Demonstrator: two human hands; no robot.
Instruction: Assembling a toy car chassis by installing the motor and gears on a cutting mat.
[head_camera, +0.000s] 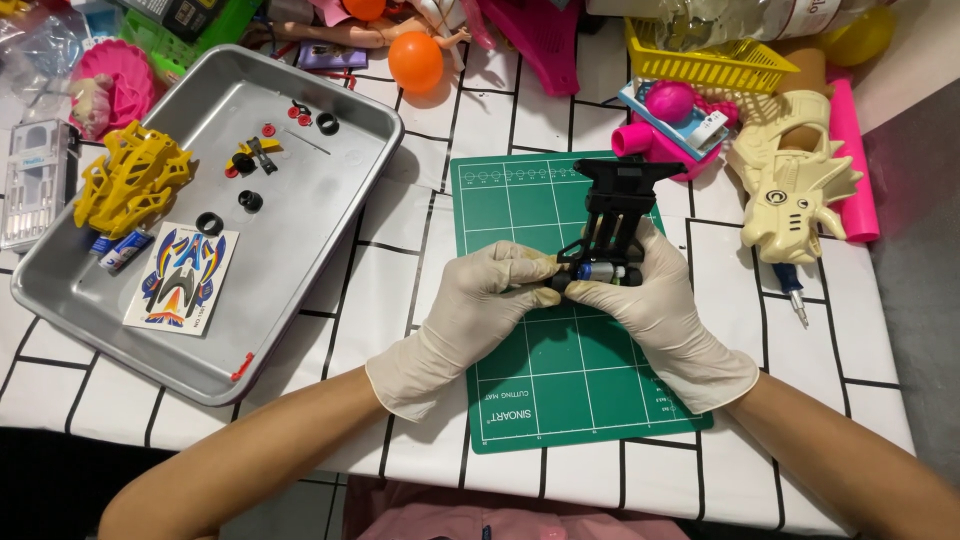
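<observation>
Spreading under everything is the white worktop (880, 330) with its black grid lines, and near the middle of its front edge lies the green cutting mat (560, 390). Toward the left edge sits the shallow grey metal tray (300, 260), holding the yellow plastic toy car body (130, 180) and small black rubber tyres (209, 223). Above the mat's upper half, both gloved hands grasp the black plastic toy car chassis (615, 205). Its long axis runs away from the person, toward the back edge. The left hand (470, 315) pinches its near end from the left; the right hand (670, 315) grips from the right. Between their fingertips sits the small silver cylindrical motor (603, 273), lying crosswise to the chassis.
</observation>
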